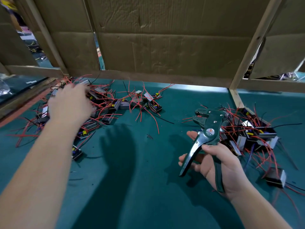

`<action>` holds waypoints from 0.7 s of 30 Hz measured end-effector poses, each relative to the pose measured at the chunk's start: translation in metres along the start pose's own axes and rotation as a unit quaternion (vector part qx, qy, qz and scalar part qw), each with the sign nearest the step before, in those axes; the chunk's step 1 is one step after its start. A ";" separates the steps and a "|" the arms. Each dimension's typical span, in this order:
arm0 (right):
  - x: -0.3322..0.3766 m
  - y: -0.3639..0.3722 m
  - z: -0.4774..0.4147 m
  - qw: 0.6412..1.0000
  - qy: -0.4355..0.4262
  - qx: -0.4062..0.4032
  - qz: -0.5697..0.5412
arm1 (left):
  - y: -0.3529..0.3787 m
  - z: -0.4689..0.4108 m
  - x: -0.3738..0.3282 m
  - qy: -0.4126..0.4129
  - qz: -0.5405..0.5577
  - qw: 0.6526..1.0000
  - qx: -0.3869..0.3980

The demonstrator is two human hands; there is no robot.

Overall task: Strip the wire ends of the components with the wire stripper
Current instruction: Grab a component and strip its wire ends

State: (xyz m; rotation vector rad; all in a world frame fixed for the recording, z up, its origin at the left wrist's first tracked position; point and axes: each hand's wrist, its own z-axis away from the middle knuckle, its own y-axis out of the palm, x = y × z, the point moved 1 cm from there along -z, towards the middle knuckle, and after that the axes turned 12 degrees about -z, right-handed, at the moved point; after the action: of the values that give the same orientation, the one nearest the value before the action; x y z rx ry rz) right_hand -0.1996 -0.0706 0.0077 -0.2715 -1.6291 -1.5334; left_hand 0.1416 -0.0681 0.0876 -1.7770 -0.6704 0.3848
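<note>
My left hand (71, 104) hovers over the components (107, 119), grip blurred, can't tell; right hand (221, 167) clasps the wire stripper (208, 128). Next, pick one.

Head camera looks forward and down — close over the table (148, 179).

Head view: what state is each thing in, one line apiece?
Stripper: gripped, handles spread.
Right hand: grips its handles.
Left pile: components tangled, loose on mat.
Left hand: blurred above it, grip unclear.
Right pile: components tangled, loose on mat.
</note>
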 end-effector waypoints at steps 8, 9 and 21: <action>0.006 -0.008 -0.001 0.994 -0.065 -0.084 0.018 | 0.037 0.023 0.030 -0.088 -0.022 0.992 0.091; 0.007 -0.009 -0.001 0.994 -0.068 -0.086 0.015 | 0.036 0.022 0.030 -0.092 -0.016 0.992 0.079; 0.009 -0.012 0.001 0.994 -0.070 -0.084 -0.005 | -0.017 0.035 -0.004 -0.014 0.413 0.898 -0.153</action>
State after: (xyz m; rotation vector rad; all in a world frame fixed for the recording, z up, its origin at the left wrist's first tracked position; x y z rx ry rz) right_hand -0.2135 -0.0753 0.0060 -0.4721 -1.6132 -1.6942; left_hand 0.1144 -0.0407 0.0924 -2.3143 0.0597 0.9138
